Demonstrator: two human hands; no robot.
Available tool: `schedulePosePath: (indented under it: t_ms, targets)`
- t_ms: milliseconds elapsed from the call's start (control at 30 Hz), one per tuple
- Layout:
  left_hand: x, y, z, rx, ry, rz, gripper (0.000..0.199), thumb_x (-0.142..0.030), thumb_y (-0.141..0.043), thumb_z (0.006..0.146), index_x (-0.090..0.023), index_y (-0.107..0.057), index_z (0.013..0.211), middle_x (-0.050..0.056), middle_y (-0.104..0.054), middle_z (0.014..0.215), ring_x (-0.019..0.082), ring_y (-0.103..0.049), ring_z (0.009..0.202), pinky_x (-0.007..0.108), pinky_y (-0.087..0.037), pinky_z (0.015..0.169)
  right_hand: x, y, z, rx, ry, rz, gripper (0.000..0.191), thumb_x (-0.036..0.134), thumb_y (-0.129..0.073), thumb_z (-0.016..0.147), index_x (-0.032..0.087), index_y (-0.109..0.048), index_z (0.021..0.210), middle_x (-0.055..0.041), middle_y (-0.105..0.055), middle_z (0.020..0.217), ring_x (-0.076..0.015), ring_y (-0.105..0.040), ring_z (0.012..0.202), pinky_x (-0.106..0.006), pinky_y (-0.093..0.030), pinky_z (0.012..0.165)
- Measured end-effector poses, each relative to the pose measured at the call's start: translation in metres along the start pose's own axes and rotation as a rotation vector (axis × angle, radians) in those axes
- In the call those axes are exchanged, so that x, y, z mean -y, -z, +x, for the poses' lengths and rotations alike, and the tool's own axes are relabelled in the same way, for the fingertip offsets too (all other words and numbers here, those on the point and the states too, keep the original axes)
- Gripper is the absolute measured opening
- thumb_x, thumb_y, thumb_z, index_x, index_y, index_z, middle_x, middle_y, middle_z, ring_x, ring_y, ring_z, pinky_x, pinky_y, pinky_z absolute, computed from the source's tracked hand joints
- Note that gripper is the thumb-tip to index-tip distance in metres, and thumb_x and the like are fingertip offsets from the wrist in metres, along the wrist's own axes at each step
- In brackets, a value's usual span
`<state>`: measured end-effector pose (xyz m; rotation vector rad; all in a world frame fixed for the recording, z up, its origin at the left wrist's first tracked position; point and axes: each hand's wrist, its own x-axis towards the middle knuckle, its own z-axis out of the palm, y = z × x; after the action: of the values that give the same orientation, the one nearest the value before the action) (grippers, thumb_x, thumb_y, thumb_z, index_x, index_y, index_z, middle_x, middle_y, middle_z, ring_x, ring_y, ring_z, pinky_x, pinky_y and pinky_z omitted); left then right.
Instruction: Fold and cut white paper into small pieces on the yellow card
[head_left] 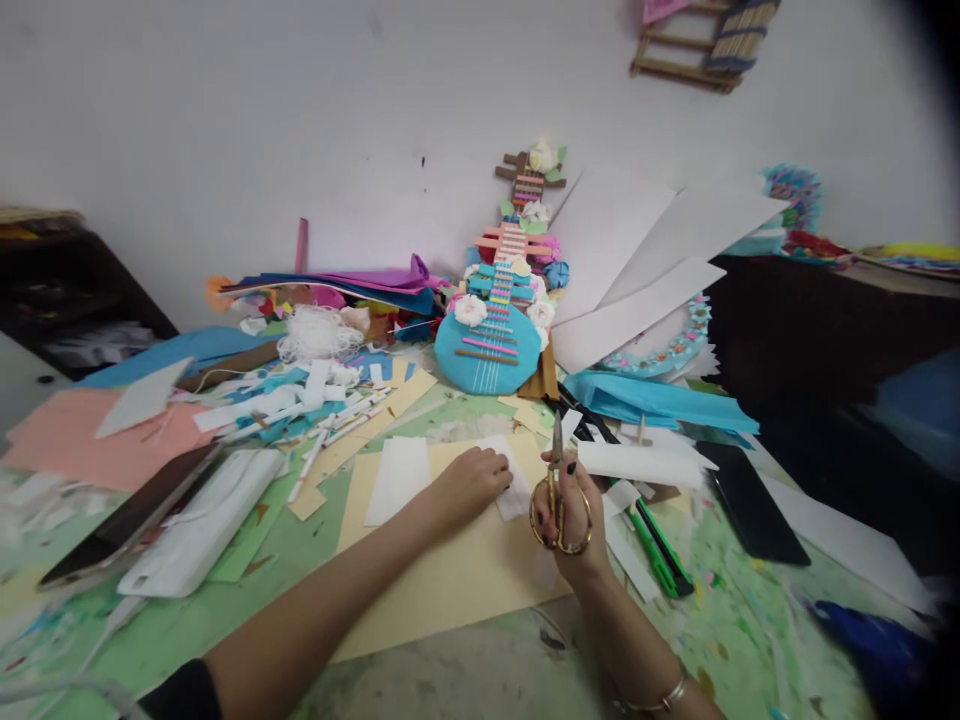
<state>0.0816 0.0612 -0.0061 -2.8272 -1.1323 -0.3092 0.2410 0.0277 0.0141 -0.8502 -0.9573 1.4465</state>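
In my right hand (581, 515) is a pair of scissors (555, 470) with gold handles, the fingers through the loops and the blades pointing away from me, seemingly closed. My left hand (469, 488) has its fingers curled at a piece of white paper (517, 500), part of which they cover. Under both hands lies a large cream sheet (442, 600). A white paper rectangle (399, 480) rests on that sheet, left of my left hand. Beside the blade tips is a small white paper strip (571, 424).
A blue guitar-shaped paper craft (487, 350) leans on the wall. Right of my hand lie a green cutter knife (660, 550), a white paper roll (641, 463) and a black phone (757, 505). A white power bank (202, 525), another phone (127, 515) and paper scraps (300, 400) lie left.
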Motion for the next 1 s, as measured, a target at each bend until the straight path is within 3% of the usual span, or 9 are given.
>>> schedulePosePath:
  t_ms: [100, 167, 367, 500, 667, 767, 867, 933, 1000]
  targets:
    - [0.007, 0.004, 0.01, -0.045, -0.049, -0.047, 0.02, -0.018, -0.044, 0.09, -0.019, -0.054, 0.108, 0.008, -0.059, 0.112, 0.02, -0.048, 0.105, 0.03, -0.033, 0.078, 0.0, -0.001, -0.002, 0.003, -0.006, -0.012, 0.039, 0.055, -0.047, 0.084, 0.02, -0.044, 0.099, 0.0108, -0.044, 0.036, -0.0047, -0.028, 0.023, -0.013, -0.028, 0.026]
    - [0.009, 0.005, 0.017, -0.032, -0.124, -0.045, 0.021, -0.017, -0.046, 0.09, -0.022, -0.054, 0.109, 0.006, -0.059, 0.113, 0.02, -0.046, 0.11, 0.03, -0.031, 0.08, 0.0, -0.001, -0.004, 0.015, -0.01, -0.023, 0.039, 0.055, -0.047, 0.085, 0.019, -0.045, 0.099, 0.0105, -0.044, 0.036, -0.0046, -0.029, 0.023, -0.013, -0.028, 0.027]
    - [0.01, 0.006, 0.028, -0.059, -0.216, 0.034, 0.01, -0.013, -0.054, 0.082, -0.017, -0.06, 0.075, 0.008, -0.062, 0.087, 0.021, -0.049, 0.095, 0.032, -0.031, 0.076, -0.002, -0.004, -0.008, 0.031, 0.008, -0.031, 0.037, 0.054, -0.046, 0.086, 0.02, -0.046, 0.1, 0.0109, -0.042, 0.037, -0.0045, -0.027, 0.023, -0.013, -0.028, 0.026]
    - [0.012, 0.007, 0.028, -0.031, -0.201, 0.024, 0.007, -0.013, -0.056, 0.08, -0.017, -0.059, 0.076, 0.009, -0.061, 0.083, 0.021, -0.051, 0.085, 0.031, -0.031, 0.067, -0.002, -0.007, -0.009, 0.054, 0.009, -0.034, 0.037, 0.055, -0.044, 0.086, 0.02, -0.046, 0.099, 0.011, -0.041, 0.035, -0.0044, -0.026, 0.023, -0.013, -0.027, 0.026]
    - [0.013, 0.019, 0.03, 0.133, -0.146, -0.05, 0.004, -0.017, -0.058, 0.078, -0.015, -0.059, 0.081, 0.01, -0.063, 0.088, 0.022, -0.054, 0.081, 0.029, -0.031, 0.059, -0.002, -0.007, -0.009, 0.07, -0.004, -0.014, 0.035, 0.054, -0.046, 0.086, 0.02, -0.046, 0.095, 0.0103, -0.042, 0.035, -0.0047, -0.026, 0.022, -0.013, -0.026, 0.026]
    - [0.02, 0.023, 0.027, 0.084, 0.01, -0.235, 0.002, -0.016, -0.056, 0.076, -0.016, -0.057, 0.078, 0.007, -0.063, 0.078, 0.02, -0.054, 0.071, 0.028, -0.032, 0.057, -0.002, -0.007, -0.01, 0.101, -0.007, 0.0, 0.036, 0.055, -0.045, 0.086, 0.02, -0.048, 0.094, 0.0104, -0.04, 0.034, -0.0057, -0.027, 0.023, -0.014, -0.027, 0.027]
    - [0.032, 0.023, 0.019, -0.201, 0.354, -0.579, 0.005, -0.021, -0.054, 0.077, -0.017, -0.054, 0.074, 0.002, -0.059, 0.069, 0.016, -0.052, 0.063, 0.026, -0.034, 0.056, -0.001, -0.008, -0.012, 0.196, -0.039, 0.055, 0.042, 0.059, -0.043, 0.084, 0.018, -0.051, 0.091, 0.0078, -0.043, 0.038, -0.0077, -0.034, 0.029, -0.019, -0.037, 0.034]
    - [0.037, 0.022, 0.011, -0.429, 0.594, -0.922, 0.013, -0.027, -0.058, 0.075, -0.017, -0.051, 0.073, -0.001, -0.057, 0.064, 0.013, -0.051, 0.058, 0.023, -0.035, 0.054, -0.002, -0.008, -0.012, 0.279, -0.06, 0.081, 0.046, 0.061, -0.044, 0.083, 0.017, -0.053, 0.089, 0.0056, -0.047, 0.042, -0.0086, -0.039, 0.034, -0.026, -0.047, 0.046]
    - [0.037, 0.023, 0.002, -0.564, 0.763, -1.334, 0.022, -0.032, -0.064, 0.072, -0.016, -0.051, 0.08, -0.002, -0.058, 0.063, 0.012, -0.053, 0.054, 0.022, -0.037, 0.052, -0.004, -0.009, -0.013, 0.353, -0.091, 0.079, 0.047, 0.061, -0.045, 0.082, 0.015, -0.055, 0.088, 0.0043, -0.05, 0.044, -0.0089, -0.042, 0.036, -0.03, -0.049, 0.054]
